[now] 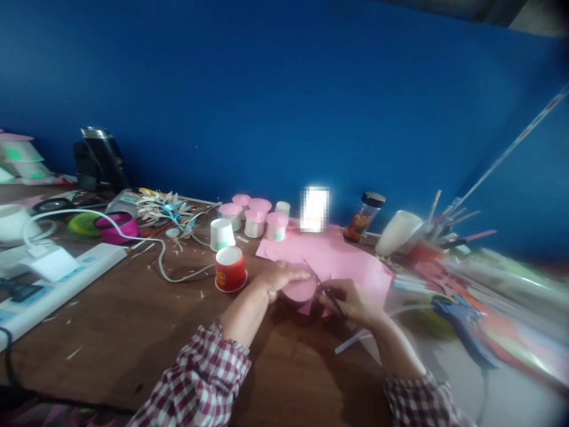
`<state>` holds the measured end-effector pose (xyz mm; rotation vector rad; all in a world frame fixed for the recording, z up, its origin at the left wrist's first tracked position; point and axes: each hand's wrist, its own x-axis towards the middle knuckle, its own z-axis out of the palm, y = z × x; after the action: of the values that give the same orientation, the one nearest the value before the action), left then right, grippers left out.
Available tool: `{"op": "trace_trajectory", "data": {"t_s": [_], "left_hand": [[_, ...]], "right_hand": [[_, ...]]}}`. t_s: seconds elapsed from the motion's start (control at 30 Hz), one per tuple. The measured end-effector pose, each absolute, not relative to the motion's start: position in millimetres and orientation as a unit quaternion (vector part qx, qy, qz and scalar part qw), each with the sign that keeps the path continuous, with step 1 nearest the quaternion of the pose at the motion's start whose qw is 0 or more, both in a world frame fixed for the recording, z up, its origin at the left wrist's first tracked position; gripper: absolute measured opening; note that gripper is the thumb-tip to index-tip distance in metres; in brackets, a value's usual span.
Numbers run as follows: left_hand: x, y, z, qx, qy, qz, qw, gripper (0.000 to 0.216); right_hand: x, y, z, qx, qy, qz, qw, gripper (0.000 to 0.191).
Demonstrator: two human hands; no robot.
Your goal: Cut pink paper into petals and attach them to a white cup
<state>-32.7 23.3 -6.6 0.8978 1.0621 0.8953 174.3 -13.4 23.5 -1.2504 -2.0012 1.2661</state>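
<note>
With the fingers of my left hand (pixel 283 279), I hold a rounded piece of pink paper (pixel 299 290) at its left edge. My right hand (pixel 351 298) is closed around a slim dark pointed tool (pixel 334 301), whose thin tip crosses the paper's right side. Whether it is a knife, a pen or scissors I cannot make out. Cut pointed flaps show along the lower edge of the paper. Behind both hands lies a larger pink sheet (pixel 360 261). To the left of my left hand stands a red paper cup (pixel 231 270).
Several white cups with pink paper tops (pixel 259 206) stand behind, near a white cup (pixel 221 234). A dark-lidded jar (pixel 364 216) is at the wall. Left lies a power strip (pixel 84 276) with a white cable; right, a blue glue gun (pixel 464 329) and plastic-wrapped sheets (pixel 511 302).
</note>
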Motion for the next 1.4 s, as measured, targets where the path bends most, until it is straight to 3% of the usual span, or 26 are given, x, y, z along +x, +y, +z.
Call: {"op": "trace_trajectory", "data": {"t_s": [1.4], "left_hand": [[-33.6,20.8,-3.1,0.461,0.432,0.373,0.68,0.035]], "right_hand": [[177.8,-14.6,26.6,-0.443,-0.746,0.45,0.21,0.027]]}}
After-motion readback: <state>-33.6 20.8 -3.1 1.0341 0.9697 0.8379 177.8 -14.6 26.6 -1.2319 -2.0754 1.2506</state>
